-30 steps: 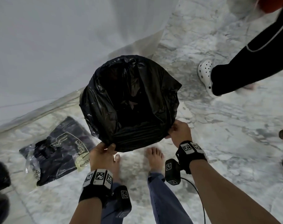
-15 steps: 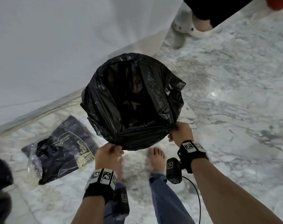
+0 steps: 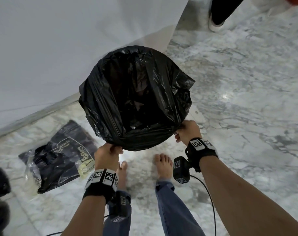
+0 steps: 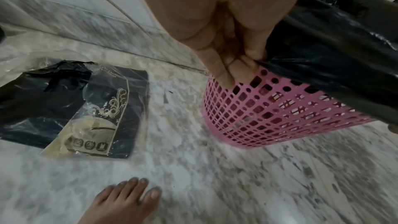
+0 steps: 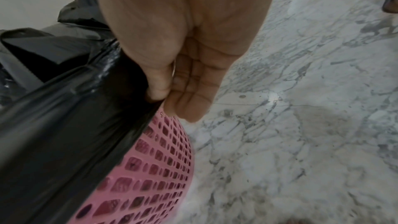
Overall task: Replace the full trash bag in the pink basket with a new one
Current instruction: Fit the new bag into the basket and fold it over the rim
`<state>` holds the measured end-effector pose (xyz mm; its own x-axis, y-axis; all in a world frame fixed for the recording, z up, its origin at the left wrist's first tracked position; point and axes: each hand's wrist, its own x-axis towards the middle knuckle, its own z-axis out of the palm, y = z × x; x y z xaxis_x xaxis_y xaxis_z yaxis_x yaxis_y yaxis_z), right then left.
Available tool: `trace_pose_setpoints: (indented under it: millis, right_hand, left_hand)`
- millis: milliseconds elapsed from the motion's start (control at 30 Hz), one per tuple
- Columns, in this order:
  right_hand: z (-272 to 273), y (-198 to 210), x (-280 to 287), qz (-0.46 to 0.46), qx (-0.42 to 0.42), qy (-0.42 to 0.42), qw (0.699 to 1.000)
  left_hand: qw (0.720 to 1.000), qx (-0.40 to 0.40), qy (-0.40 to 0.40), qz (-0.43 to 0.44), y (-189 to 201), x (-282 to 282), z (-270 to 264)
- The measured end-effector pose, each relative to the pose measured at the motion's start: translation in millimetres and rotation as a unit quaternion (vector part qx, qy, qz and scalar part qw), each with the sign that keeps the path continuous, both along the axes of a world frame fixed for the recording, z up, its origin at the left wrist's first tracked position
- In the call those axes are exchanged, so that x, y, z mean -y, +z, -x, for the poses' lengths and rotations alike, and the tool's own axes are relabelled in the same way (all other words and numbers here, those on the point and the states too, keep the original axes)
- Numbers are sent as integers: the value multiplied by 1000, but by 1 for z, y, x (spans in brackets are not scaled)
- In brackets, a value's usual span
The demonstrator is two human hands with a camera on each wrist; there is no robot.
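Both hands are at the near rim now, left hand [image 3: 109, 151] and right hand [image 3: 187, 132] each pinching the black bag [image 3: 136, 99] folded over the pink basket [image 4: 280, 113] on the floor, apparently an empty liner, so only seating remains.

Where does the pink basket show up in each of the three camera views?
Head: not visible; the black bag folded over the rim hides it.
Left wrist: pink basket at right of centre, below the left hand.
Right wrist: basket at bottom, left of centre, below the right hand.
Shared landmark: the black bag's folded edge, which both hands pinch.
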<state>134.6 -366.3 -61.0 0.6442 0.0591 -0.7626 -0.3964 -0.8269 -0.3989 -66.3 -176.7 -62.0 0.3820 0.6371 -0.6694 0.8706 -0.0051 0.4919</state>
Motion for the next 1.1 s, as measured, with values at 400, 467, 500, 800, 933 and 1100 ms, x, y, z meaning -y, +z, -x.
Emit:
trace_pose_setpoints:
  millis: [400, 467, 500, 800, 933, 1100]
  right_hand:
    - [2, 28, 6, -96, -60, -202, 973]
    - [3, 36, 7, -161, -66, -330, 928]
    - [3, 40, 8, -187, -69, -385, 901]
    - [-13, 45, -3, -1, 112, -106, 988]
    - [-15, 45, -2, -54, 83, -207, 973]
    - [-25, 41, 4, -95, -29, -350, 932]
  left_hand:
    - [917, 36, 310, 250, 22, -8, -19]
    - [872, 79, 376, 303, 36, -7, -22]
    - [856, 88, 396, 320, 42, -6, -23]
    - [903, -14, 346, 255, 42, -11, -24]
    - [909, -16, 347, 232, 38, -10, -29]
    - [912, 51, 354, 200, 53, 4, -24]
